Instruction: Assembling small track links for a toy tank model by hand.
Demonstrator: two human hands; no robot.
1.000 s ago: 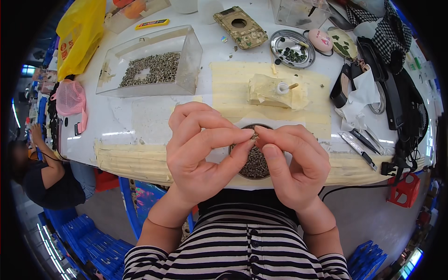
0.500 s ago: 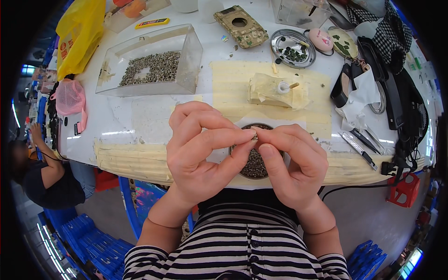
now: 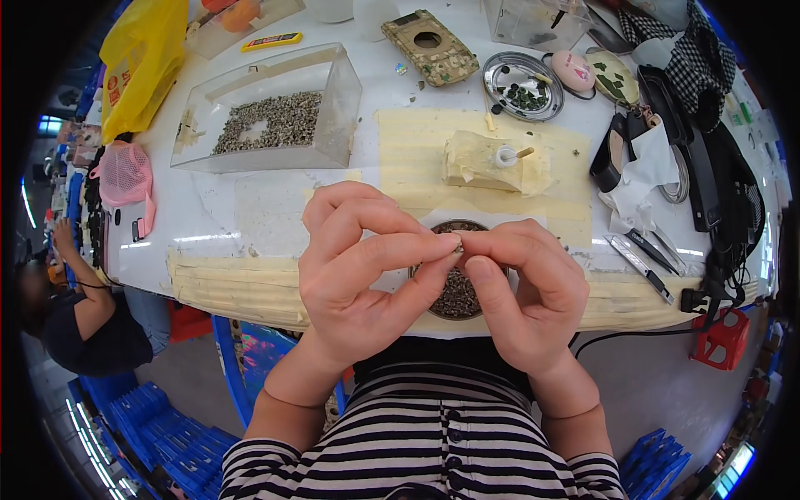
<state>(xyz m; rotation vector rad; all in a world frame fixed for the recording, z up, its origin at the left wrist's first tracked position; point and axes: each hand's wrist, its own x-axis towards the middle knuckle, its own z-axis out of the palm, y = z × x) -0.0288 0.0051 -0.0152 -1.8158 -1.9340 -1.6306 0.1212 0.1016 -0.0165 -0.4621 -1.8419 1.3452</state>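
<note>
My left hand (image 3: 358,279) is closed in a pinch, thumb and index finger on a tiny metallic-looking part (image 3: 459,248) whose kind is too small to make out. The index tip of my right hand (image 3: 529,292) meets this part from the other side. Its thumb stays apart from the index finger, and the other fingers are curled. Directly below the fingertips is a round dish (image 3: 457,315) filled with many small grey-brown parts, partly covered by both hands.
A clear box (image 3: 350,137) of similar small parts stands at the back left. Ahead are a tape-wrapped block (image 3: 479,171), a camouflage toy-vehicle shell (image 3: 429,46) and a metal dish (image 3: 557,107) of dark green pieces. A utility knife (image 3: 637,265) lies at right. Another person (image 3: 87,321) sits far left.
Both hands keep nearly the same pose over the dish. My right hand has shifted very slightly to the right, and the pinched part is turned a little.
</note>
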